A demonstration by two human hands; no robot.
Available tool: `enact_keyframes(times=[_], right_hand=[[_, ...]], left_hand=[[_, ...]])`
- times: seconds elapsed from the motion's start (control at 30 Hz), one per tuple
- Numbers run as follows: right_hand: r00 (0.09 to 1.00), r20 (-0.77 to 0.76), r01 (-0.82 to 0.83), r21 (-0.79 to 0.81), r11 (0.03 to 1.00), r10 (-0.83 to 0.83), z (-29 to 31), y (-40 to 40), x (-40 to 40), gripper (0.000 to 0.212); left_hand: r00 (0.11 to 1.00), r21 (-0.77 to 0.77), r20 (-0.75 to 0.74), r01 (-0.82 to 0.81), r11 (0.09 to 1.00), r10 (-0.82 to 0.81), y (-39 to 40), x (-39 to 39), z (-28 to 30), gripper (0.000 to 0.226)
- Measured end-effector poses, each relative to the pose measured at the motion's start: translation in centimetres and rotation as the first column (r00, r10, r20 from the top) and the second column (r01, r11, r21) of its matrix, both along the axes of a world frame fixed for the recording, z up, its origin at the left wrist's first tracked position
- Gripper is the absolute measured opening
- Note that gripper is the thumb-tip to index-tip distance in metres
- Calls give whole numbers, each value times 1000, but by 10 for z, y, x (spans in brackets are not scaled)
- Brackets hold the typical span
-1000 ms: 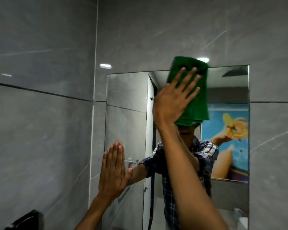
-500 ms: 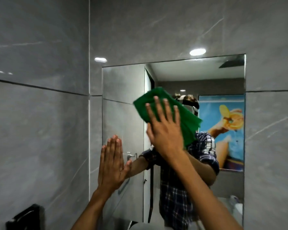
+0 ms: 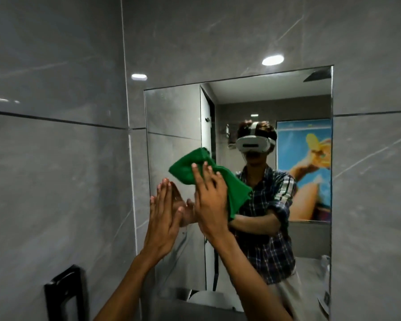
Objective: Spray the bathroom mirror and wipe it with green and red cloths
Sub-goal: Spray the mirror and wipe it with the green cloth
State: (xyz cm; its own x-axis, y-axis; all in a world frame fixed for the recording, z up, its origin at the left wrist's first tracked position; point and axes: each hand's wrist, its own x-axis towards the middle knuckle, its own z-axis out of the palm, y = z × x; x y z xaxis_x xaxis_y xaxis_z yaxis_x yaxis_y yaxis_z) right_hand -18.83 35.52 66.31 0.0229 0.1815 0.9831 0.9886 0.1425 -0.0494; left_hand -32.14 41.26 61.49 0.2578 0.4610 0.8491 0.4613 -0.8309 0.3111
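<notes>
The green cloth [image 3: 208, 179] is pressed flat against the bathroom mirror [image 3: 176, 112] at the centre of the frame, pinned there by the right hand [image 3: 210, 200], whose fingers are spread open over the fabric rather than curled round it. The left hand [image 3: 162, 216] is laid open and empty, palm to the glass, just left of the right hand, near the mirror's left edge. A wipe with the green cloth is judged to be in hand, low on the left half of the glass. Whether spray has been applied cannot be told; no droplets or streaks are made out. No spray bottle and no red cloth are seen anywhere in the frame, so the red-cloth pass is judged to be left. The grey tiled wall [image 3: 56, 181] fills the left side.
</notes>
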Motion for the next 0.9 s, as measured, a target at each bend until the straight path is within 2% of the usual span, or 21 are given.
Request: enact_keyframes(times=[0.07, 0.1, 0.17, 0.23, 0.33, 0.4, 0.47, 0.57, 0.63, 0.73, 0.83, 0.87, 0.9], right_hand=[[992, -6, -129, -113, 985, 129, -2, -3, -17, 58], [978, -62, -207, -146, 967, 200, -4, -5, -20, 54], [908, -206, -397, -154, 905, 364, -18, -20, -27, 51], [823, -318, -533, -142, 834, 471, -41, -43, -33, 52], [766, -418, -604, -207, 770, 488, -81, -92, -29, 52], [767, -455, -618, -335, 711, 452, -121, -136, -9, 52], [719, -552, -674, -404, 618, 423, -164, -185, 21, 58], [592, -769, -744, -403, 533, 244, -230, -259, 73, 59], [437, -894, -817, -349, 459, 100, -270, -310, 107, 50], [200, -970, -897, -237, 374, -134, -320, -381, 157, 31], [96, -922, -883, -253, 396, -376, -378, -440, 191, 30], [117, -892, -882, -296, 368, -437, -403, -459, 203, 33], [127, -858, -882, -327, 338, -497, -428, -474, 212, 45]], left_hand=[[960, -219, 215, 225, 949, -178, -15, -2, 6, 65], [902, -309, 359, 356, 882, -238, -23, 1, 12, 70], [749, -356, 589, 578, 735, -304, -52, 5, 18, 73], [597, -335, 739, 727, 599, -311, -86, 12, 17, 62], [421, -306, 879, 858, 412, -224, -137, 23, -9, 62], [375, -341, 925, 892, 299, -63, -179, 35, -46, 52], [352, -363, 931, 921, 141, 94, -219, 49, -92, 43], [412, -410, 875, 910, -65, 254, -281, 74, -160, 49], [444, -402, 834, 896, -188, 329, -318, 93, -202, 49], [514, -396, 735, 855, -335, 442, -370, 138, -270, 54], [666, -489, 593, 744, -456, 452, -414, 181, -333, 51], [726, -546, 544, 687, -479, 421, -426, 197, -355, 47], [774, -597, 493, 633, -493, 397, -435, 207, -371, 43]])
